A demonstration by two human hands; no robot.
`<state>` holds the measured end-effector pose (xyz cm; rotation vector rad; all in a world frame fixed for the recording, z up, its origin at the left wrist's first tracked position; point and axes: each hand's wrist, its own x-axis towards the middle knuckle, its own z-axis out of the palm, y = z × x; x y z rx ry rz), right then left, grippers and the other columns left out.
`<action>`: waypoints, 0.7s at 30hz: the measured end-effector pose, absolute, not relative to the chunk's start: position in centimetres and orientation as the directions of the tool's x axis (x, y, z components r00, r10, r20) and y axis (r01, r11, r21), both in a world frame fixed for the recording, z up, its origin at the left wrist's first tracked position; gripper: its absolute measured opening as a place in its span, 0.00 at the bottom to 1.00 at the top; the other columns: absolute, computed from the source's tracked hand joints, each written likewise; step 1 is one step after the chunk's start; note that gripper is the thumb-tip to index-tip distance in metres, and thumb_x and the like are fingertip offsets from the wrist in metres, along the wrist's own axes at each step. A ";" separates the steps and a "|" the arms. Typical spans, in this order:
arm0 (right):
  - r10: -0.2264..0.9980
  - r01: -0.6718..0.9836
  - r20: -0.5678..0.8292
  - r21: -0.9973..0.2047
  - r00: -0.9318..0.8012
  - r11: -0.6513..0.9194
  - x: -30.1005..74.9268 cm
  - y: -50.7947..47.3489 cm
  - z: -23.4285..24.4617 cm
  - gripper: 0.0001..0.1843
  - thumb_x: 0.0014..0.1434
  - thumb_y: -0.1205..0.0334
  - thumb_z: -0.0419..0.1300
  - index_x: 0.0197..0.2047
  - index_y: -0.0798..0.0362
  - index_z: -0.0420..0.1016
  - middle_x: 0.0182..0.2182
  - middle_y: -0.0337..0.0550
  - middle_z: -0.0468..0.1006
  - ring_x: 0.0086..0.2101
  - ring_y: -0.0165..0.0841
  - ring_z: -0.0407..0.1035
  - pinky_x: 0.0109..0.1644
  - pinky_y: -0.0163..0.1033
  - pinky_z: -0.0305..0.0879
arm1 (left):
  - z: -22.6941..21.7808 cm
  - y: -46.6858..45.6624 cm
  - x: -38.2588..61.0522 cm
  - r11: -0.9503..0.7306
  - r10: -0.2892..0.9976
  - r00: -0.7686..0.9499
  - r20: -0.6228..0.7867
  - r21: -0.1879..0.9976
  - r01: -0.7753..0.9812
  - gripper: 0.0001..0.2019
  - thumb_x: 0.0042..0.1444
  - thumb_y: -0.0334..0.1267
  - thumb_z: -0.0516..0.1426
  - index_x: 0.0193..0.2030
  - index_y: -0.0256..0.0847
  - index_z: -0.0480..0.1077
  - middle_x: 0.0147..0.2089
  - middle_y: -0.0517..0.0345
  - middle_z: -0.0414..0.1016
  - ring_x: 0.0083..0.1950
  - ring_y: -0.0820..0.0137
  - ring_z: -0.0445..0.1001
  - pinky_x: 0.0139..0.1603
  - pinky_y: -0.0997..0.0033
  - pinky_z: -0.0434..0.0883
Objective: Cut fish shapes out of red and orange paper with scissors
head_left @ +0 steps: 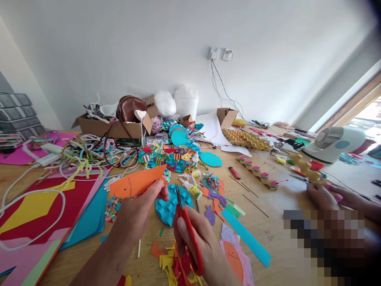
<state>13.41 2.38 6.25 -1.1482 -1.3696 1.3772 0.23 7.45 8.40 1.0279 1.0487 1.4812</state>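
My left hand pinches an orange paper piece with a drawn dot and curved line, raised above the table. In my right hand are red-handled scissors, their blades pointing up and away, apart from the paper. Below and beyond the blades lies a blue bumpy paper disc. A white glue bottle rests at its upper right edge. A purple paper fish lies to the right. Yellow, red and orange scraps are scattered under my right hand.
Coloured paper sheets are stacked at left beside a white cable. Behind stand a cardboard box and tangled pipe cleaners. A blue paper strip lies at right. Another person's hands work near a white fan.
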 end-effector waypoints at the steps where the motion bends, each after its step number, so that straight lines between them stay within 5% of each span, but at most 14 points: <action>1: 0.980 0.047 -0.034 -0.999 -0.195 -0.026 13.2 2.2 6.0 0.18 0.60 0.50 0.50 0.24 0.51 0.57 0.17 0.31 0.55 0.19 0.25 0.55 0.21 0.29 0.52 | 8.4 7.4 0.4 -0.101 0.990 -0.127 0.067 0.953 -0.285 0.06 0.44 0.40 0.61 0.24 0.40 0.73 0.25 0.61 0.73 0.29 0.69 0.71 0.29 0.70 0.71; 9: 0.988 0.211 0.030 -0.975 -0.150 0.062 12.4 2.3 6.2 0.16 0.60 0.57 0.50 0.22 0.52 0.58 0.18 0.33 0.56 0.21 0.27 0.53 0.23 0.32 0.48 | 8.1 7.1 1.3 -0.093 0.992 -0.119 0.049 0.916 -0.390 0.06 0.43 0.39 0.63 0.26 0.39 0.74 0.26 0.61 0.75 0.30 0.69 0.71 0.32 0.70 0.72; 21: 0.988 0.161 0.058 -0.984 -0.140 0.080 12.5 2.2 6.1 0.19 0.61 0.52 0.50 0.22 0.52 0.57 0.15 0.32 0.57 0.19 0.25 0.52 0.20 0.31 0.46 | 8.7 6.7 1.6 -0.054 0.993 -0.121 0.013 0.939 -0.339 0.07 0.39 0.39 0.63 0.24 0.38 0.72 0.24 0.61 0.74 0.29 0.68 0.71 0.32 0.69 0.71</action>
